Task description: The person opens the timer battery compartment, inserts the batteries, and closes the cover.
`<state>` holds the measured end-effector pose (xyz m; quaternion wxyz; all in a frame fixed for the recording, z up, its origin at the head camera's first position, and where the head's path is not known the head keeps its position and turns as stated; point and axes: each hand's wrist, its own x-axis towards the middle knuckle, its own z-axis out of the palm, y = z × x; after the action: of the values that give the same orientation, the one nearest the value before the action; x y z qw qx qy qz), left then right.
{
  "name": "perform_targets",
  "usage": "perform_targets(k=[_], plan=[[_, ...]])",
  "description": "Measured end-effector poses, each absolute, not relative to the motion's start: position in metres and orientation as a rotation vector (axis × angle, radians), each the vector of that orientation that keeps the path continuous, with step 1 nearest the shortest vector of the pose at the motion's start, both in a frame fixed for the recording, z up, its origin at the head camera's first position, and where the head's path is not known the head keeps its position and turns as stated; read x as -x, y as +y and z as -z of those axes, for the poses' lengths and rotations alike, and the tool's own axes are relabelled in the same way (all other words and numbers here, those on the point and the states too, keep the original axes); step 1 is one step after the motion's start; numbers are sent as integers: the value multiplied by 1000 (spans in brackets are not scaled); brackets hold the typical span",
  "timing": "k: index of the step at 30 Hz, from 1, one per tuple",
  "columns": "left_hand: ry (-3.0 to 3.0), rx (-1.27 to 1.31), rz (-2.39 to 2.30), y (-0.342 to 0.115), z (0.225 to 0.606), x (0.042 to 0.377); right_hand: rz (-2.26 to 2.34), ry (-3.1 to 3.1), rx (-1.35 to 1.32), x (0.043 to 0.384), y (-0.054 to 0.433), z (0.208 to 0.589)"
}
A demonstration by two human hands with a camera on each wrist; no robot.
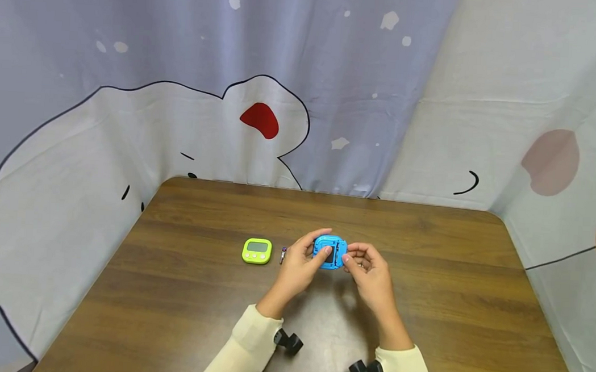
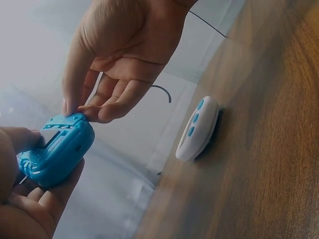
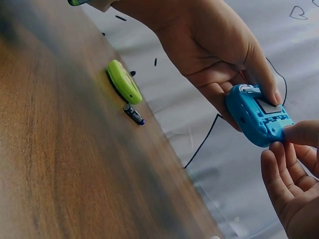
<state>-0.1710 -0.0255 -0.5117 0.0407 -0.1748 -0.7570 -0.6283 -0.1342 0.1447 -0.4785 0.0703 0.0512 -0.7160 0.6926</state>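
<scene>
Above the table, my left hand (image 1: 297, 268) grips a blue timer (image 1: 334, 245), its thumb lying across the recessed back. Thumb and fingers of my right hand (image 1: 372, 277) pinch the timer's right end. Seen from the right wrist, the back of the blue timer (image 3: 256, 117) shows a dark-edged pale rectangle in a recess and a slotted part near the right thumb. The left wrist view has the left hand (image 2: 25, 199) under the timer's body and the right fingertips at its upper end. The timer's front is turned away.
Left of the hands lie a lime-green timer (image 1: 256, 258) with a screen and, beside it, a small battery (image 1: 283, 255). A white timer with blue buttons (image 2: 196, 130) rests on the wooden table (image 1: 179, 292), hidden in the head view. A printed curtain (image 1: 354, 98) hangs along the back.
</scene>
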Motion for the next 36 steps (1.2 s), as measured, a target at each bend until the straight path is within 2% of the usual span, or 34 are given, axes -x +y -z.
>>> perform_targets(k=[11,18,24,36], plan=[[-2310,531,1915,-25,511,171,-2054,-2160,-167,135,145,480],[-2286,556,1898,-24,513,171,-2052,-2147,-105,144,148,504],[-2299,552,1874,-24,515,172,-1862,-2275,-47,143,146,509],[-2353,499,1807,-21,508,170,-1544,-2395,-116,142,144,511]])
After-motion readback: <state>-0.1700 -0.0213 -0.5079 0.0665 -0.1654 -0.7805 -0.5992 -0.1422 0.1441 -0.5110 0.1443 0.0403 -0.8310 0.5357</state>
